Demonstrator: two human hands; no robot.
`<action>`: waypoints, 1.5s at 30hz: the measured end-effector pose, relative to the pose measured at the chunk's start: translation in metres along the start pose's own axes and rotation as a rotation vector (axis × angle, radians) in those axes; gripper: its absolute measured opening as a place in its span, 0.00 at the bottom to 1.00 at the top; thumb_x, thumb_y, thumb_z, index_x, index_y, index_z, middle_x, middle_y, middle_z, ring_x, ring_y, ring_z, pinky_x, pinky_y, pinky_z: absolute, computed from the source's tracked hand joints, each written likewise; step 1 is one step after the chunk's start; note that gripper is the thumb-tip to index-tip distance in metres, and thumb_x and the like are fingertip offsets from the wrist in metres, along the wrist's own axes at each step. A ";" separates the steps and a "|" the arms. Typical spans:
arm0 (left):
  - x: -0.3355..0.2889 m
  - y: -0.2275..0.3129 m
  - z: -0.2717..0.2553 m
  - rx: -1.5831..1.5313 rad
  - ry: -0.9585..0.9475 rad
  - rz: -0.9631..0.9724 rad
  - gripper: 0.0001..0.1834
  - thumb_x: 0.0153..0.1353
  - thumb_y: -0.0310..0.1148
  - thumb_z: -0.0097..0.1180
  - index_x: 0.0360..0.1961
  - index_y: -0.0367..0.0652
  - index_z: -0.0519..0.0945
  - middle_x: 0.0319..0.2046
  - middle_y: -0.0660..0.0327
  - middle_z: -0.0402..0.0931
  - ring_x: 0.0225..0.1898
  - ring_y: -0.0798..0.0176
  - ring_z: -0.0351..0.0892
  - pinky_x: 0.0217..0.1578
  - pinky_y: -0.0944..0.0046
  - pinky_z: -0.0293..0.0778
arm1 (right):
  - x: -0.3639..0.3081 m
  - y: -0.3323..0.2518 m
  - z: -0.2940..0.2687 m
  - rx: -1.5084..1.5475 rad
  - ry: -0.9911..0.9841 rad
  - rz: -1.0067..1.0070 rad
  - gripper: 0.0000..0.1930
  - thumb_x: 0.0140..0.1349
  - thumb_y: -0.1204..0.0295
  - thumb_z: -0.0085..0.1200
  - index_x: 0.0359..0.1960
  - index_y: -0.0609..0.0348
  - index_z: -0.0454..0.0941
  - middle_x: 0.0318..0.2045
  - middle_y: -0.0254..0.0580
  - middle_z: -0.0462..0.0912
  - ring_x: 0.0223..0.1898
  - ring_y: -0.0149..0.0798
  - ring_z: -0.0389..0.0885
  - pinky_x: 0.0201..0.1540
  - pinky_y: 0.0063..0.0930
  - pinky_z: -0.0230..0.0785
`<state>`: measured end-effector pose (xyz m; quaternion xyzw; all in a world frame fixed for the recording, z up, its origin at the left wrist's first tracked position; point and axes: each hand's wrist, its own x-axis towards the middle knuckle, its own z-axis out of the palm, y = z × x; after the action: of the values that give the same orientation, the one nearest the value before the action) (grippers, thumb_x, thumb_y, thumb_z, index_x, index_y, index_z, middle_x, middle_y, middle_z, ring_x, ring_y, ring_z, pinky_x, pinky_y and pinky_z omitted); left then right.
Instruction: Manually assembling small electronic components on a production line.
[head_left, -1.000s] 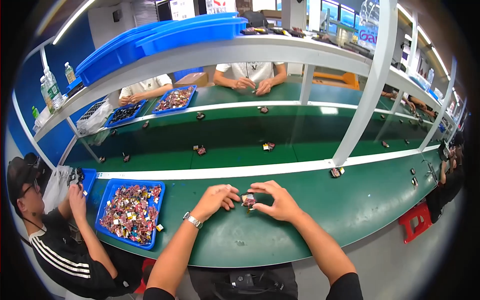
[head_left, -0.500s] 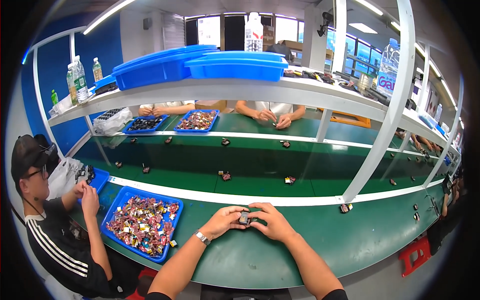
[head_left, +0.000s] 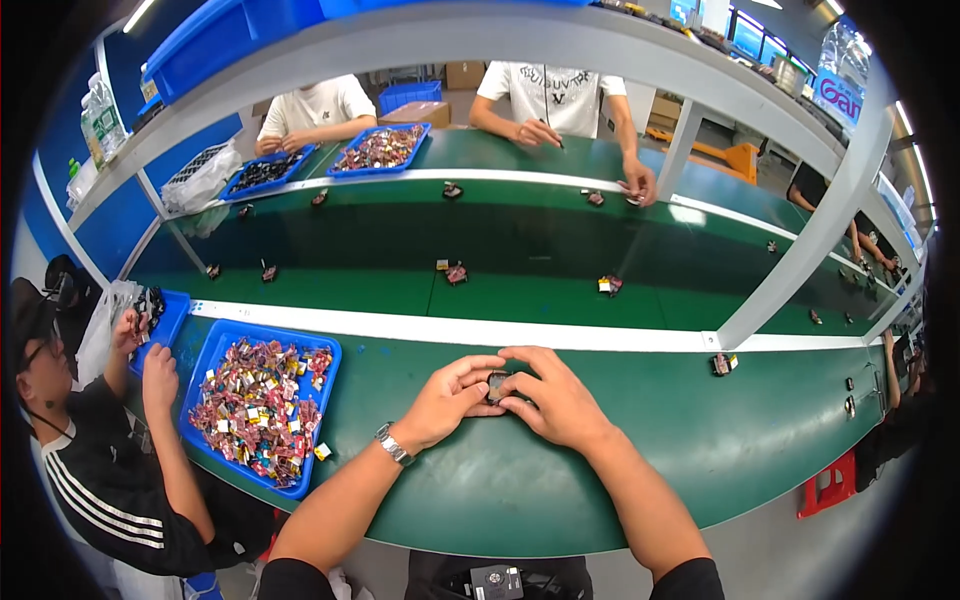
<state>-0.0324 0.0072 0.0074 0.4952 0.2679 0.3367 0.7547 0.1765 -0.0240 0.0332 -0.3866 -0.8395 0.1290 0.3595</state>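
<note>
Both my hands meet over the green work surface, close to its middle. Between them is a small, dark, square-cornered case (head_left: 496, 385), its top face partly hidden by fingers. My left hand (head_left: 447, 402), with a metal watch at the wrist, grips the case from the left. From the right, the thumb and fingers of my right hand (head_left: 552, 400) close around its edge. To the left of my hands stands a blue tray (head_left: 328, 395) heaped with small parts (head_left: 255, 410) in reddish, white and yellow. One loose part (head_left: 322, 451) lies just outside its right rim.
Beyond a white rail (head_left: 450, 328) runs a green conveyor (head_left: 540, 250) carrying scattered small assemblies. A slanting white post (head_left: 790, 255) rises at the right. A co-worker (head_left: 100, 440) sits at my left; others sit across. One small assembly (head_left: 722, 364) lies near the post.
The view has tipped downward. My hands stay together on the case, with my right fingers farther over its face. Across the conveyor, a co-worker's hands have separated, one reaching toward the belt.
</note>
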 end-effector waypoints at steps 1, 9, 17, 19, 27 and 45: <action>0.001 0.001 0.001 0.012 0.019 0.004 0.20 0.71 0.24 0.44 0.64 0.37 0.65 0.54 0.54 0.73 0.54 0.60 0.77 0.56 0.55 0.78 | 0.001 0.000 -0.002 -0.016 0.000 -0.013 0.10 0.53 0.74 0.65 0.36 0.55 0.77 0.55 0.43 0.73 0.57 0.50 0.73 0.58 0.42 0.69; 0.001 -0.003 -0.004 -0.010 -0.043 -0.006 0.16 0.70 0.24 0.44 0.59 0.37 0.68 0.55 0.55 0.73 0.56 0.63 0.76 0.57 0.55 0.76 | -0.004 0.002 0.006 0.160 -0.013 0.090 0.08 0.52 0.75 0.67 0.34 0.55 0.84 0.54 0.40 0.76 0.56 0.46 0.74 0.53 0.39 0.73; -0.002 0.002 -0.003 -0.047 -0.102 -0.007 0.18 0.68 0.22 0.46 0.59 0.38 0.67 0.53 0.55 0.74 0.55 0.61 0.77 0.58 0.56 0.76 | -0.006 0.003 0.009 0.279 0.058 0.200 0.06 0.53 0.74 0.65 0.34 0.55 0.85 0.52 0.40 0.80 0.56 0.46 0.74 0.54 0.37 0.73; -0.002 0.000 -0.005 -0.025 -0.096 0.009 0.18 0.68 0.23 0.49 0.59 0.38 0.66 0.53 0.53 0.74 0.55 0.58 0.77 0.58 0.55 0.76 | -0.006 0.000 0.011 0.298 0.043 0.217 0.06 0.53 0.74 0.66 0.34 0.55 0.85 0.53 0.41 0.79 0.57 0.46 0.74 0.55 0.38 0.72; -0.002 -0.001 -0.003 -0.037 -0.071 0.012 0.17 0.69 0.22 0.46 0.58 0.38 0.67 0.54 0.55 0.73 0.54 0.63 0.76 0.57 0.59 0.77 | -0.007 -0.004 0.011 0.274 0.091 0.205 0.06 0.53 0.74 0.66 0.34 0.56 0.85 0.51 0.39 0.79 0.55 0.45 0.75 0.54 0.35 0.73; -0.002 -0.005 -0.004 -0.097 -0.045 0.012 0.13 0.72 0.29 0.48 0.56 0.41 0.70 0.53 0.59 0.73 0.55 0.63 0.76 0.56 0.57 0.77 | -0.010 -0.017 0.027 0.062 0.270 0.198 0.11 0.51 0.79 0.65 0.37 0.55 0.86 0.49 0.38 0.81 0.55 0.46 0.75 0.54 0.36 0.74</action>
<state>-0.0354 0.0065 0.0018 0.4670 0.2315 0.3425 0.7817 0.1522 -0.0409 0.0175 -0.4699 -0.7370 0.1366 0.4662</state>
